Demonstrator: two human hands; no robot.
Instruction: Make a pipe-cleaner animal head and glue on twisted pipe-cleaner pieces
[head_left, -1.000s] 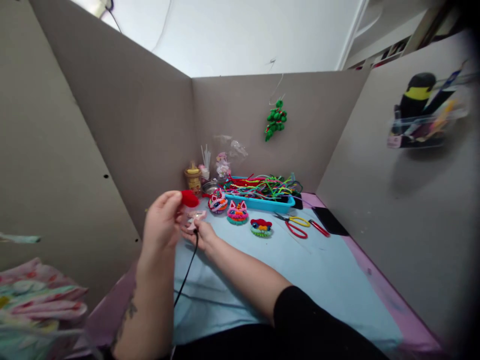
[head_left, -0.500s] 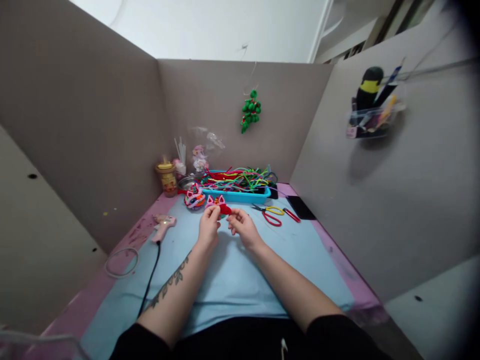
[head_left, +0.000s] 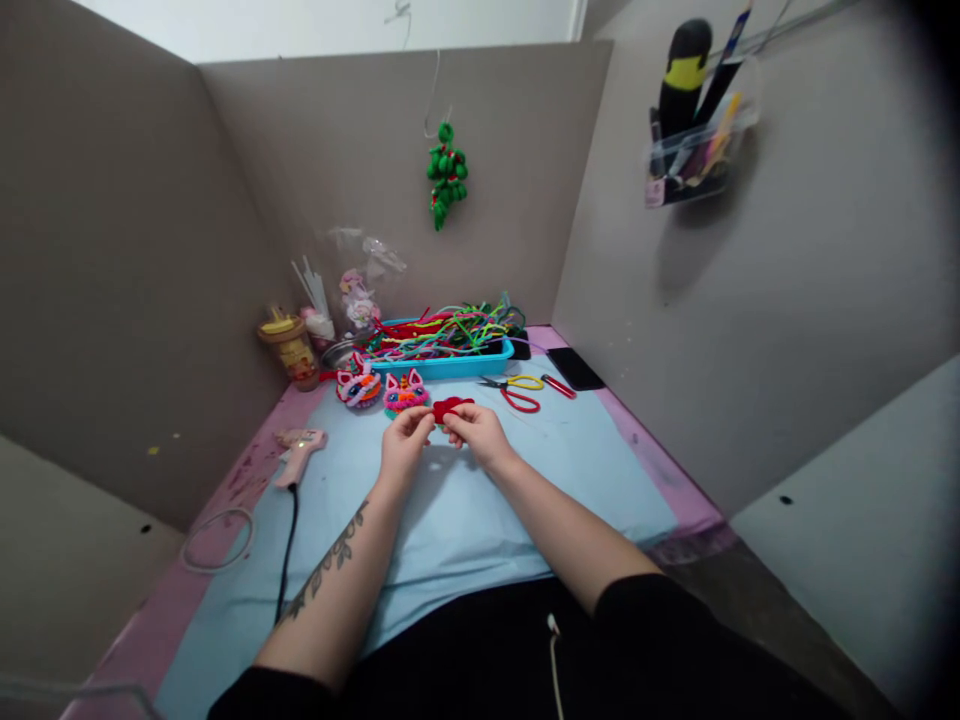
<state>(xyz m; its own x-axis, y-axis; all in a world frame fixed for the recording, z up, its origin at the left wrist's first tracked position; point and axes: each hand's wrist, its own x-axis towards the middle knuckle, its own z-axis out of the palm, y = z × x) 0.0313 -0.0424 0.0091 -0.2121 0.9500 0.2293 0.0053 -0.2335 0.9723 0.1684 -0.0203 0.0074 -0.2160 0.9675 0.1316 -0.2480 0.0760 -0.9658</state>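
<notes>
My left hand [head_left: 403, 441] and my right hand [head_left: 474, 432] meet over the light blue mat [head_left: 480, 500], both pinching a small red fuzzy piece [head_left: 451, 407] between their fingertips. Just beyond the hands lie two colourful pipe-cleaner animal faces [head_left: 405, 391], one of them [head_left: 358, 386] further left. A pink glue gun [head_left: 298, 452] with a black cord lies on the mat to the left of my left hand.
A blue tray [head_left: 450, 362] heaped with coloured pipe cleaners stands at the back. Scissors with red and yellow handles [head_left: 519, 391] and a dark phone [head_left: 574, 369] lie to its right. A jar [head_left: 289, 346] stands at the back left. Grey partition walls enclose the desk; a green ornament [head_left: 446, 174] hangs on the rear wall.
The glue gun was put down at the left. My left hand carried the red piece to the middle, where both hands now pinch it. The view swung right and down.
</notes>
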